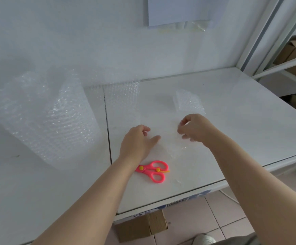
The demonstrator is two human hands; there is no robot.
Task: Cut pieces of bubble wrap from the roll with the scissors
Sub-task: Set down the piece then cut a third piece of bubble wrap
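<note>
A big roll of clear bubble wrap (43, 117) stands on the white table at the left, its loose sheet (122, 96) trailing right along the wall. A cut piece of bubble wrap (172, 142) lies flat between my hands. My left hand (137, 142) rests on its left part, fingers spread and pressing down. My right hand (194, 129) pinches the piece's right edge with fingertips. Pink scissors (153, 171) with yellow rivets lie shut on the table just below my left wrist, touched by neither hand. Another cut piece (187, 101) stands curled behind my right hand.
The white table (240, 121) ends at its front edge near the tiled floor, where a cardboard box (141, 227) sits. A white metal shelf frame (274, 50) with cardboard boxes stands at the right. A seam (108, 131) divides two tabletops.
</note>
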